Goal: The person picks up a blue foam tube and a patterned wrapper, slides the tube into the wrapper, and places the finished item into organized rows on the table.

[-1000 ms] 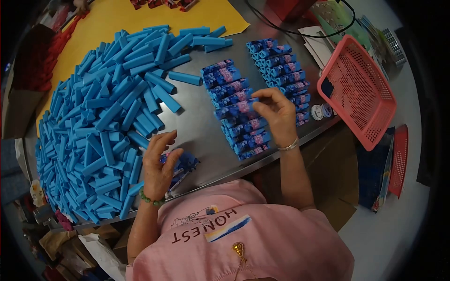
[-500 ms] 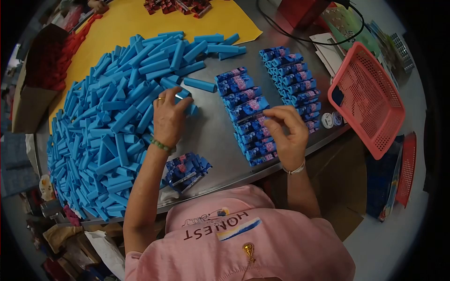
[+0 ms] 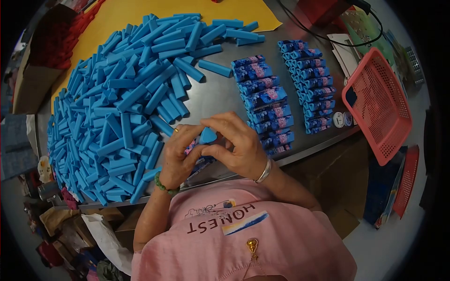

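Both hands meet above the table's front edge around one blue triangular piece (image 3: 208, 136), whose end faces up. My left hand (image 3: 180, 152) closes on it from the left, with a bit of printed wrapper showing by the fingers. My right hand (image 3: 239, 147) pinches it from the right with thumb and forefinger. Below the hands, printed wrappers are mostly hidden. A large heap of plain blue pieces (image 3: 117, 107) lies to the left. Two rows of pieces in dark blue and pink floral wrappers, a nearer row (image 3: 267, 98) and a farther row (image 3: 314, 82), stand to the right.
A pink perforated basket (image 3: 379, 107) sits at the right edge, near two small round rolls (image 3: 338, 120). A black cable (image 3: 328, 40) curves by a red object (image 3: 323, 11). Yellow sheeting (image 3: 112, 18) lies behind the heap; a cardboard box (image 3: 33, 89) stands far left.
My left hand has come from the heap's edge toward me with a blue piece. My right hand has left the near wrapped row and joined it. The view has shifted slightly.
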A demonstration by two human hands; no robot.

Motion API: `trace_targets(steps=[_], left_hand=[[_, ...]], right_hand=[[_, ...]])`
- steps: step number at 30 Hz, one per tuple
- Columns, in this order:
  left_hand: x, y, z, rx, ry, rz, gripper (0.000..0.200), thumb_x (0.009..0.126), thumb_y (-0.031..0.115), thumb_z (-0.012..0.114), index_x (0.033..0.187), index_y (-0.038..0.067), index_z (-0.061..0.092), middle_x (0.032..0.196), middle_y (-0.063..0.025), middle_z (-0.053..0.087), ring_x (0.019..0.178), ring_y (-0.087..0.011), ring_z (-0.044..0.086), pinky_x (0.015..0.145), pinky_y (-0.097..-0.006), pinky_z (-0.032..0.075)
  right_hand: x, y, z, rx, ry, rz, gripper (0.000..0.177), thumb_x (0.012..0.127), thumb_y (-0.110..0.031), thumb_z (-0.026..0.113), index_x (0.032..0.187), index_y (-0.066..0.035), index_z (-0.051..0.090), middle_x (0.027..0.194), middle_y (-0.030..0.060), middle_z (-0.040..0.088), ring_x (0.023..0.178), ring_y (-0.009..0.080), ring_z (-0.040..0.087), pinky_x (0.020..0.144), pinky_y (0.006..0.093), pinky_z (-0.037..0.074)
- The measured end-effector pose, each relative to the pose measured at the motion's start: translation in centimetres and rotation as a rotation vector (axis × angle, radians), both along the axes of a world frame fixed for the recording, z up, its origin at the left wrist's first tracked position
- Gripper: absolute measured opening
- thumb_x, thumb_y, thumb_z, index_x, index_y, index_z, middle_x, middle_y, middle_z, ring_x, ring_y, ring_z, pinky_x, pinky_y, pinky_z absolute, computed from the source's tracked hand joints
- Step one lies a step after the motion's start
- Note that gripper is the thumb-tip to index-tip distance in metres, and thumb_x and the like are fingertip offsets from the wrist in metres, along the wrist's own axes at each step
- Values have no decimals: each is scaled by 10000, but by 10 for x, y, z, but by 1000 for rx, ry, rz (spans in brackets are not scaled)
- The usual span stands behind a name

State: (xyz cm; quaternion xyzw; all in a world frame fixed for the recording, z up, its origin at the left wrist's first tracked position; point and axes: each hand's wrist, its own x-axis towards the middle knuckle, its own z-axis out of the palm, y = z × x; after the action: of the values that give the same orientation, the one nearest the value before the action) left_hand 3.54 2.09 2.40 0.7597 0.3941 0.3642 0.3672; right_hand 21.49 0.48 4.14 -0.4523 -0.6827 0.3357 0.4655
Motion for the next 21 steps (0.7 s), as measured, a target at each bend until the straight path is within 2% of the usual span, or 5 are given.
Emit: trace_targets(steps=[6, 10, 13, 16, 21], left_hand=[[6, -12, 8, 143, 149, 128, 392, 683, 174, 779, 1004, 16, 618, 917, -127, 594, 842, -292, 555, 752, -363, 436], [-24, -18, 7, -66, 133, 201, 406, 665, 182, 791, 996, 17, 624, 938, -122, 571, 834, -297, 541, 746, -375, 436], [-43, -28, -7, -104, 470, 162, 349, 638, 126, 791, 929, 24, 629, 906, -102, 564, 853, -289, 543, 753, -377, 448], [-44, -38, -25, -281, 540, 206, 342, 618, 106, 799, 903, 29, 626, 897, -95, 567, 845, -281, 553, 740, -376, 452], [-40, -37, -29, -299, 471, 277, 333, 612, 97, 805, 884, 25, 627, 867, -94, 562, 806, -276, 559, 698, -372, 456]], right_hand=[[-1, -3, -5, -100, -32, -42, 311, 741, -13, 715, 1032, -3, 605, 956, 80, 566, 678, 124, 567, 541, 218, 451], [15, -7, -1, -172, 29, -94, 237, 759, 44, 663, 983, 11, 594, 939, 82, 551, 683, 110, 520, 556, 214, 428], [18, -7, -4, -162, 70, -122, 205, 767, 32, 650, 963, 5, 595, 899, 77, 548, 661, 113, 527, 542, 221, 430], [15, -7, -7, -125, 66, -109, 180, 769, 4, 654, 940, -3, 596, 862, 79, 554, 629, 127, 556, 521, 231, 446], [17, -10, -11, -148, 68, -101, 178, 773, -2, 660, 940, -4, 599, 865, 72, 557, 641, 126, 559, 524, 234, 454]])
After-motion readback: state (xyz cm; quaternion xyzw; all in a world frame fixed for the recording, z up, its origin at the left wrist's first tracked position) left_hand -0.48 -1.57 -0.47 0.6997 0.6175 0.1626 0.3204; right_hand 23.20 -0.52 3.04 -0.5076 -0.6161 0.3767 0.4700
